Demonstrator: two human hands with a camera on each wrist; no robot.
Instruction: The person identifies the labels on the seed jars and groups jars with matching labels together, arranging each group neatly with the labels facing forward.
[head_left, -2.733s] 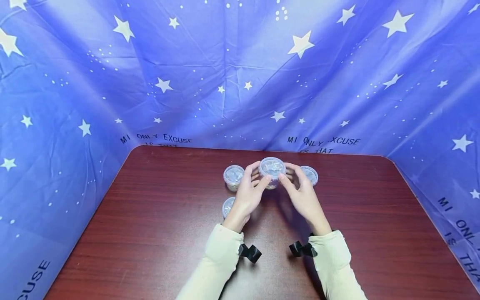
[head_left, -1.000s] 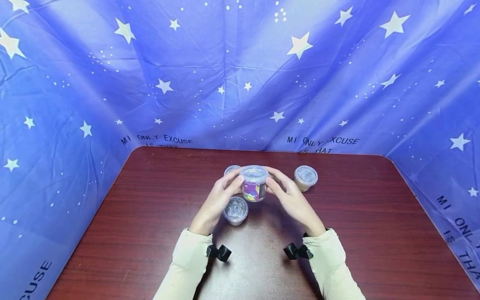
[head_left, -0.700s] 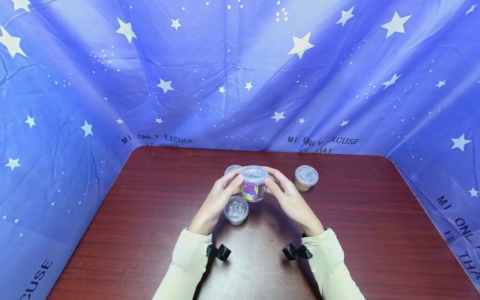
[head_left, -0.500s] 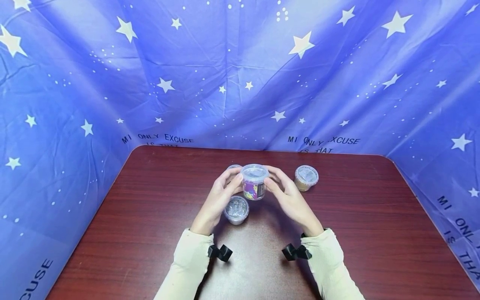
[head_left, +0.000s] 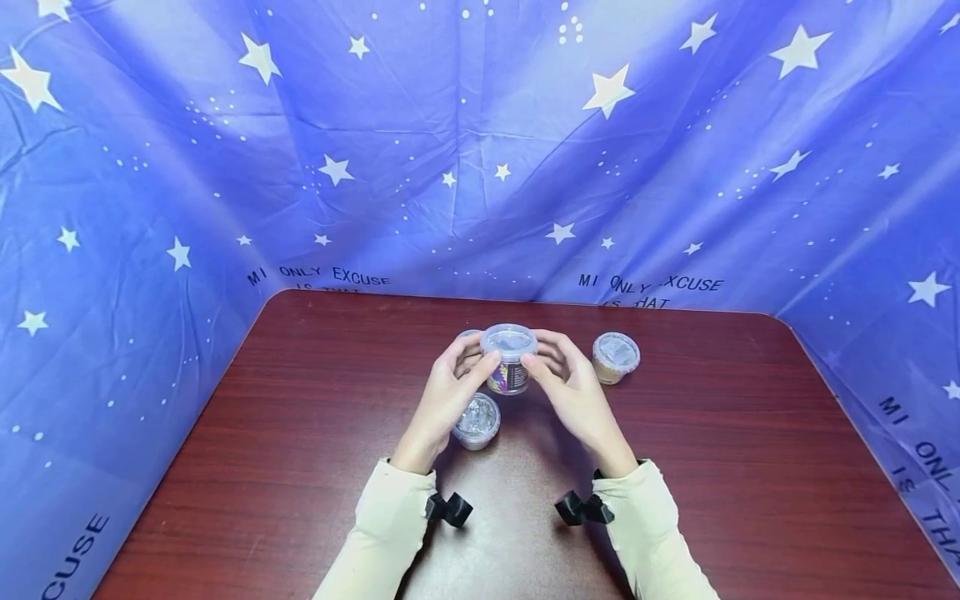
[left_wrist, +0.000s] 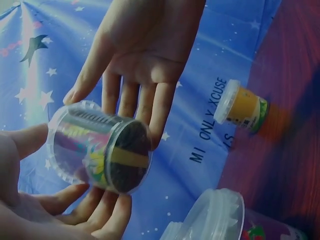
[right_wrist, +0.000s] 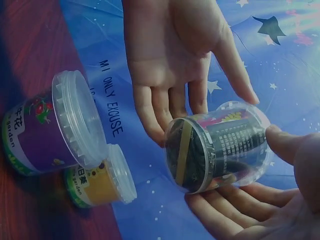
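Both hands hold a clear plastic tub (head_left: 508, 367) with a see-through lid, raised over the table in the head view. My left hand (head_left: 444, 396) grips its left side and my right hand (head_left: 573, 392) its right side, thumbs toward me and fingers behind. A colourful label with a black panel of small print faces me. In the right wrist view, the base of the tub (right_wrist: 187, 155) shows dark contents crossed by a yellowish strip. Close below my left hand stands a lidded tub (head_left: 477, 421), whose purple label (right_wrist: 37, 130) shows in the right wrist view.
A yellow-labelled tub (right_wrist: 97, 180) stands further back, mostly hidden behind my left hand in the head view. Another yellow tub (head_left: 617, 358) is to the right of my right hand. A starry blue cloth (head_left: 480, 167) surrounds the dark red wooden table (head_left: 300, 433).
Both hands have brought the tub left from its spot nearer the right-hand tub. Over the last second it has turned, its black text panel swinging round toward the front.
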